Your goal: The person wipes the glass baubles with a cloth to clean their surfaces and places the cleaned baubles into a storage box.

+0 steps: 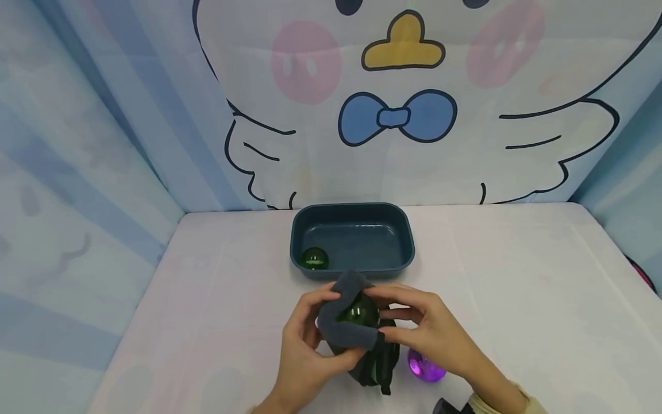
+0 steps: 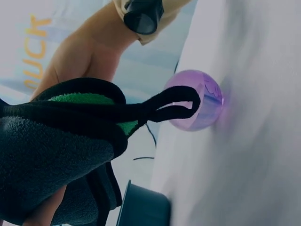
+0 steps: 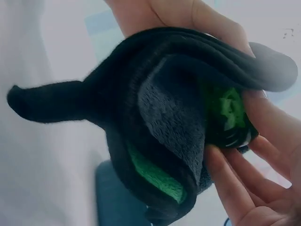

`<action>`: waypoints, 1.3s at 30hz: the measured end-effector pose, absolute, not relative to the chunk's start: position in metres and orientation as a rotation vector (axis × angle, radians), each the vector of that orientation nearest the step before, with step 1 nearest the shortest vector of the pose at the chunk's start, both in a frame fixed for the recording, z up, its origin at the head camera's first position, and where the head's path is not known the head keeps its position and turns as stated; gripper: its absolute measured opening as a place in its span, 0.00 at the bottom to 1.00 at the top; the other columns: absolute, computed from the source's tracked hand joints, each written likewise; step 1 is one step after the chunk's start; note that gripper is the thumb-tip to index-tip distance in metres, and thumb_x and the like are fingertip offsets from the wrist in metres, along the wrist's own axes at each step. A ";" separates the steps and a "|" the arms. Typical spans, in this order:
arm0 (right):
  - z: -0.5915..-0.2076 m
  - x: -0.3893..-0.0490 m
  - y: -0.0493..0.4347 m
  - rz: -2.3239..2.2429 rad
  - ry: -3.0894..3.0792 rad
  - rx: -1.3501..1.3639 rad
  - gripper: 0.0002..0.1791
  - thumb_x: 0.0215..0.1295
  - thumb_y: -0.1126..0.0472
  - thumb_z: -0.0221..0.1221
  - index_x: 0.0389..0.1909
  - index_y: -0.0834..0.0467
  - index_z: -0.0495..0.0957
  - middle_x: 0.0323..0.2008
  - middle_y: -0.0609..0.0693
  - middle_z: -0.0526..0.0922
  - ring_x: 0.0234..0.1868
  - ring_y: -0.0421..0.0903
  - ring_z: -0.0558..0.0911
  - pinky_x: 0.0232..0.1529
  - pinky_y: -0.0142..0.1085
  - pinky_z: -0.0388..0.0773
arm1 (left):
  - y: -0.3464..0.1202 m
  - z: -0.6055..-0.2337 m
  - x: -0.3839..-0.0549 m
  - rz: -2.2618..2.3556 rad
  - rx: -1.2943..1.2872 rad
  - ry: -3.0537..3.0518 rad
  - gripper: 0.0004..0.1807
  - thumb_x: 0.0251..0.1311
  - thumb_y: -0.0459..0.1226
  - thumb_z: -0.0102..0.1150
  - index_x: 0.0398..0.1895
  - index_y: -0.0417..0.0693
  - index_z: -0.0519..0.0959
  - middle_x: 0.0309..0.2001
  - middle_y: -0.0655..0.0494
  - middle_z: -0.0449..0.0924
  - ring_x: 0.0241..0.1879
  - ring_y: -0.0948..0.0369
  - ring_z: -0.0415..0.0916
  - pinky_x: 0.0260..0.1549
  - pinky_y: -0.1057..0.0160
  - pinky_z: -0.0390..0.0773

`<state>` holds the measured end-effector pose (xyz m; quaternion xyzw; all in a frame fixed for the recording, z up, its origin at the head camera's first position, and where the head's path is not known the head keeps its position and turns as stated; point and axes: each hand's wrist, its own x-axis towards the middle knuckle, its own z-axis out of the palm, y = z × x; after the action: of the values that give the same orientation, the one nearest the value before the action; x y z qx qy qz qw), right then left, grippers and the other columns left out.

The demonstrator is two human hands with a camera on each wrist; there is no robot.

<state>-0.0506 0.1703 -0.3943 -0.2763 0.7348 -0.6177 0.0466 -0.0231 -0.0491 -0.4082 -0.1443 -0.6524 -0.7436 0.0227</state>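
Observation:
A dark grey towel [image 1: 331, 325] with black edging and a green underside is wrapped round a green glass-like ball [image 1: 362, 310]. My left hand [image 1: 307, 353] grips the towel from the left, thumb in front and fingers behind. From the other side my right hand [image 1: 431, 325] holds the bundle, its fingertips on the ball and the towel's edge; the right wrist view shows these fingers against the ball [image 3: 228, 115]. A black hanging loop [image 2: 193, 99] sticks out from the towel. Part of the ball is hidden by the towel.
A dark teal tray [image 1: 362, 244] stands behind the hands, with another green ball [image 1: 314, 259] in its left front corner. On the white table near my right wrist lies a purple see-through ball [image 1: 426, 368]. A printed cartoon curtain [image 1: 398, 167] hangs behind the table.

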 end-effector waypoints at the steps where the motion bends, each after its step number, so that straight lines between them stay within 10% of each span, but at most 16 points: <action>1: -0.394 -0.051 0.170 -1.875 2.254 -0.847 0.27 0.59 0.69 0.67 0.61 0.61 0.76 0.59 0.60 0.78 0.56 0.39 0.81 0.51 0.37 0.82 | -0.049 -0.408 -0.023 -2.309 -0.451 -2.011 0.38 0.42 0.23 0.75 0.59 0.48 0.71 0.66 0.52 0.69 0.64 0.52 0.71 0.56 0.60 0.79; 16: -0.399 -0.049 0.164 -1.718 2.553 -1.207 0.31 0.53 0.74 0.69 0.60 0.55 0.78 0.61 0.52 0.77 0.64 0.44 0.75 0.64 0.30 0.72 | -0.052 -0.407 -0.026 -2.370 -0.440 -1.936 0.35 0.46 0.23 0.73 0.59 0.42 0.71 0.65 0.44 0.69 0.60 0.51 0.75 0.53 0.60 0.81; 39: -0.402 -0.056 0.172 -1.801 2.277 -0.940 0.27 0.63 0.68 0.64 0.65 0.61 0.73 0.61 0.61 0.76 0.57 0.39 0.80 0.45 0.40 0.85 | -0.050 -0.411 -0.027 -2.333 -0.453 -2.008 0.37 0.40 0.21 0.74 0.57 0.45 0.72 0.65 0.46 0.68 0.64 0.51 0.71 0.55 0.61 0.79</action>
<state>-0.0560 0.1722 -0.4016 -0.3078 0.7455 -0.5895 0.0450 -0.0272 -0.0501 -0.4110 -0.1455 -0.6453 -0.7498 0.0150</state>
